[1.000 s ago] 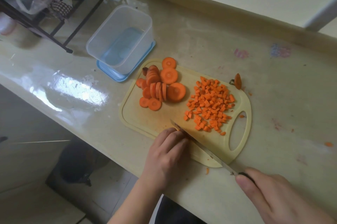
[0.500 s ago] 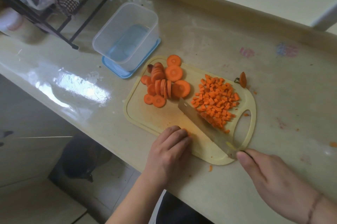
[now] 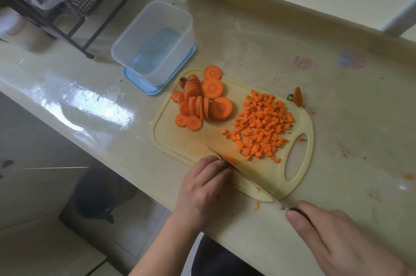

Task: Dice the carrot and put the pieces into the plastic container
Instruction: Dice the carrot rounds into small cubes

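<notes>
A cream cutting board (image 3: 193,143) lies on the counter. Round carrot slices (image 3: 202,101) are heaped at its far left, and a pile of diced carrot (image 3: 262,126) covers its right half. My left hand (image 3: 203,188) presses on a carrot piece (image 3: 229,159) at the board's near edge, mostly hidden under my fingers. My right hand (image 3: 333,239) grips the handle of a knife (image 3: 245,176), whose blade lies right beside my left fingertips. The clear plastic container (image 3: 155,39) stands empty on its blue lid, beyond the board to the left.
A carrot end (image 3: 297,99) sits just off the board's far right corner. Small carrot scraps (image 3: 408,176) dot the counter on the right. A black wire rack (image 3: 67,5) with bags stands at the far left. The counter's front edge runs under my left wrist.
Half a second ago the knife lay flat against the diced pile; now it has come back to my left fingertips. The diced pile spreads a little further toward the near side.
</notes>
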`<state>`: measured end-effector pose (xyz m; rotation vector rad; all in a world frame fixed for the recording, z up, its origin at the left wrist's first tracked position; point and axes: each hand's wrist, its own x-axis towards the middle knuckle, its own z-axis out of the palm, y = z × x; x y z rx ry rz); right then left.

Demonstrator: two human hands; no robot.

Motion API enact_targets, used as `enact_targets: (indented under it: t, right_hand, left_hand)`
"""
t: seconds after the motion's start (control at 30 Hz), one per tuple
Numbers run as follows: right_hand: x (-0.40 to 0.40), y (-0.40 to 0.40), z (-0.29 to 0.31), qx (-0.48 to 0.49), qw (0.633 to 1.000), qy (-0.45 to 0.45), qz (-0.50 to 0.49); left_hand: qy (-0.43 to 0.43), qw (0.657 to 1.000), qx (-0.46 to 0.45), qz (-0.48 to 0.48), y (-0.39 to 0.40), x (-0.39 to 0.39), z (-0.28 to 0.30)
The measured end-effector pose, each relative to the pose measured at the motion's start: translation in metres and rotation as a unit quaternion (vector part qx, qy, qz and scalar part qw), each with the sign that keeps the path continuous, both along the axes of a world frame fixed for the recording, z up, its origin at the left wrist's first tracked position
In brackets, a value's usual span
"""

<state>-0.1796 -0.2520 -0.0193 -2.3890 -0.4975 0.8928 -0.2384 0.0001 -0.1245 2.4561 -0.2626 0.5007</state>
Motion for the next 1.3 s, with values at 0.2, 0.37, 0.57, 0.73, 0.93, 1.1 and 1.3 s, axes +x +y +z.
enact_targets:
  t: [0.2, 0.37, 0.57, 0.73, 0.93, 1.1, 1.3]
  right_hand:
    - [0.000, -0.002, -0.003, -0.012, 1.000, -0.004, 0.006]
    - [0.000, -0.002, -0.008, -0.024, 1.000, 0.019, 0.006]
    - [0.006, 0.015, -0.015, -0.021, 0.999, -0.028, 0.021]
    - [0.025, 0.009, -0.007, 0.020, 0.999, -0.026, -0.016]
    - [0.021, 0.008, 0.009, 0.042, 0.999, -0.017, -0.004]
    - [0.007, 0.009, 0.002, 0.014, 1.000, 0.014, 0.023]
    - [0.021, 0.000, -0.009, 0.011, 1.000, -0.004, 0.011]
  left_hand:
    - [-0.005, 1.000, 0.001, -0.003, 0.000, 0.001, 0.001]
    - [-0.009, 1.000, 0.001, 0.007, 0.000, 0.001, 0.001]
    - [-0.027, 1.000, -0.007, 0.012, -0.002, 0.004, 0.003]
    - [-0.038, 0.999, -0.007, 0.026, -0.002, 0.001, 0.000]
    - [-0.070, 0.974, -0.166, 0.140, 0.000, 0.004, 0.014]
    - [-0.039, 0.863, -0.364, 0.348, 0.004, 0.008, 0.020]
    - [-0.011, 0.903, -0.290, 0.318, 0.003, 0.010, 0.020]
